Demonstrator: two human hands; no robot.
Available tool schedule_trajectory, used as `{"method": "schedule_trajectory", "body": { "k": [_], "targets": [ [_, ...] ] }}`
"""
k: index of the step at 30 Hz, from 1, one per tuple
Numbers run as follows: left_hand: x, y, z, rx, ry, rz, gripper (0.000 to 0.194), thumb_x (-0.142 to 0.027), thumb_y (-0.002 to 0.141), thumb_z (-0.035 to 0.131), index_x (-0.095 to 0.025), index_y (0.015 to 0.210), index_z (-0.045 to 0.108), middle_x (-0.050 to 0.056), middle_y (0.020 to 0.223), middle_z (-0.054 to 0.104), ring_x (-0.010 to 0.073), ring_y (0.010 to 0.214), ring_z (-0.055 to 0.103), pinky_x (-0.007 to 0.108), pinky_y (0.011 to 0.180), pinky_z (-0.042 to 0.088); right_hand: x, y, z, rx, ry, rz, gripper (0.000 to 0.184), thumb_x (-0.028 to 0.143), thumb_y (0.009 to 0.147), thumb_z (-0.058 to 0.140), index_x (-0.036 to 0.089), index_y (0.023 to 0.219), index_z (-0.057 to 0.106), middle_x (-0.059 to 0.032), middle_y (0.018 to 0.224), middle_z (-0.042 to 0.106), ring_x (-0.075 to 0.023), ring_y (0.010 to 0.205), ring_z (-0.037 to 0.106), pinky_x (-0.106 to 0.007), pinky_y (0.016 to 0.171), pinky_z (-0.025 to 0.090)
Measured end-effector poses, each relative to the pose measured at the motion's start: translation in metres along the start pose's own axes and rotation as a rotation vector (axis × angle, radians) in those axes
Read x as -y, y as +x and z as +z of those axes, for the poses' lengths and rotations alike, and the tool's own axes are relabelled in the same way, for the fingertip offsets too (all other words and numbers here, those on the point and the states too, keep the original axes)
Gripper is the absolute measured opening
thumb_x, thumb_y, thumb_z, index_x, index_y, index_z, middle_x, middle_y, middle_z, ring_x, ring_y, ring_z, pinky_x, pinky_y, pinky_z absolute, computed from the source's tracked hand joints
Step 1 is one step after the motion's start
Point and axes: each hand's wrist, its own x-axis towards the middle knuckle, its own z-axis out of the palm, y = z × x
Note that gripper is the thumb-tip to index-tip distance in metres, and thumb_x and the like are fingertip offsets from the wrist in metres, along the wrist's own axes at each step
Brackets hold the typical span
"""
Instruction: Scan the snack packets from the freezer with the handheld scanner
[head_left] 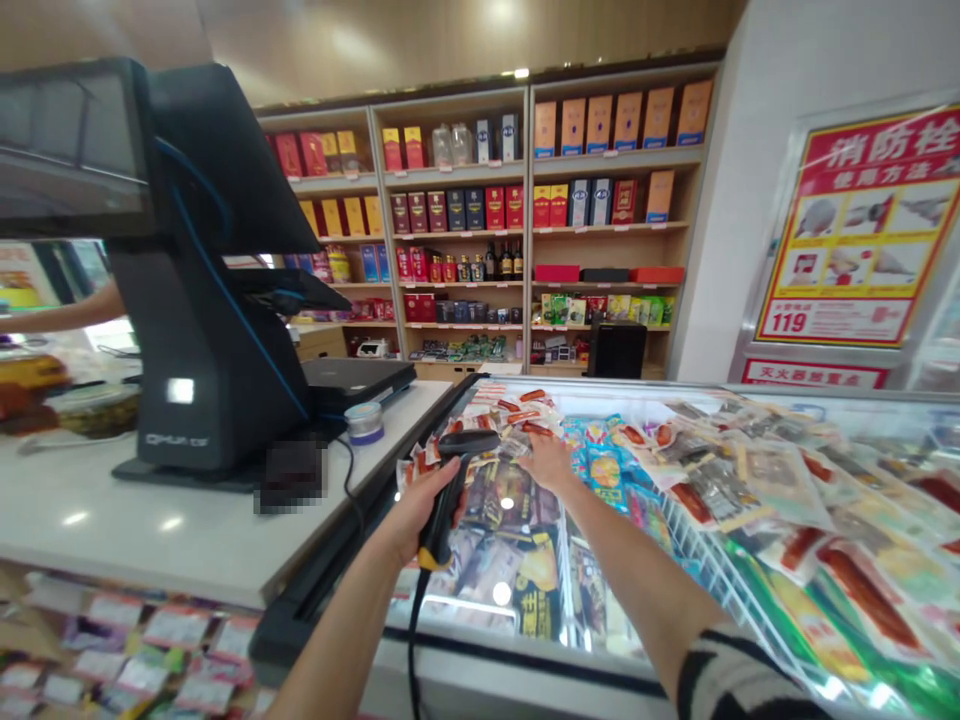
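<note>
My left hand [421, 500] is wrapped around the grip of a black barcode scanner [450, 490] with a yellow base, its cable hanging down. The scanner's head points right, towards my right hand [549, 462]. That hand reaches over the freezer with its fingers closed at a clear-wrapped sausage packet [537, 429]; the fingertips are partly hidden. Several more sausage packets [491, 418] lie around both hands. Below them, dark bags [510, 490] and a black-and-yellow bag [537, 580] fill the freezer section. Blue packets [606, 468] lie just right of my right hand.
A white wire divider [705, 570] separates further packaged meats [787, 480] on the right. On the left, the counter [202, 540] carries a black checkout terminal [217, 380] and a small round tub [364, 422]. Another person's arm [67, 312] shows behind it. Shelves of boxes [465, 210] stand behind.
</note>
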Motion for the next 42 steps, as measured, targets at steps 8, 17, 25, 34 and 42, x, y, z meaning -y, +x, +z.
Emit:
{"method": "schedule_trajectory", "body": {
  "k": [8,17,25,34,42],
  "targets": [
    [0.005,0.008,0.010,0.146,0.017,-0.026,0.031,-0.044,0.067,0.052,-0.013,0.070,0.051,0.002,0.054,0.056,0.0090,0.039,0.050,0.019,0.037,0.037,-0.058,-0.029,-0.028,-0.224,-0.004,-0.086,0.048,0.030,0.062,0.053,0.021,0.109,0.045,-0.0062,0.099,0.053,-0.0216,0.095,0.043,-0.036,0.082,0.027],
    [0.001,0.003,0.043,0.269,0.038,0.008,0.030,-0.043,0.068,0.051,-0.013,0.065,0.050,0.001,0.051,0.054,0.0087,0.040,0.049,0.019,0.038,0.037,-0.109,-0.040,-0.058,-0.450,0.269,0.044,0.041,0.027,0.063,0.045,0.014,0.101,0.050,-0.0068,0.088,0.054,-0.0181,0.081,0.048,-0.030,0.074,0.036],
    [-0.002,-0.001,0.060,0.314,0.051,0.002,0.030,-0.043,0.069,0.050,-0.013,0.066,0.050,0.002,0.053,0.054,0.0084,0.040,0.049,0.019,0.039,0.037,-0.121,-0.043,-0.086,-0.521,0.283,0.064,0.043,0.028,0.061,0.045,0.013,0.101,0.051,-0.0062,0.084,0.054,-0.0166,0.076,0.050,-0.028,0.074,0.038],
    [-0.003,0.004,0.064,0.379,-0.010,0.030,0.030,-0.043,0.070,0.049,-0.013,0.068,0.050,0.002,0.056,0.055,0.0082,0.042,0.049,0.019,0.039,0.038,-0.141,-0.051,-0.099,-0.487,0.139,0.127,0.044,0.029,0.063,0.046,0.013,0.103,0.050,-0.0071,0.087,0.055,-0.0177,0.082,0.049,-0.029,0.075,0.036],
    [-0.018,0.001,0.008,0.082,-0.042,0.036,0.025,-0.037,0.072,0.048,-0.012,0.076,0.051,0.002,0.053,0.055,0.0080,0.040,0.049,0.018,0.038,0.039,-0.149,-0.056,-0.116,-0.487,-0.245,0.307,0.039,0.032,0.070,0.044,0.017,0.106,0.048,-0.0125,0.115,0.042,-0.0280,0.105,0.034,-0.044,0.084,0.021]
  ]
}}
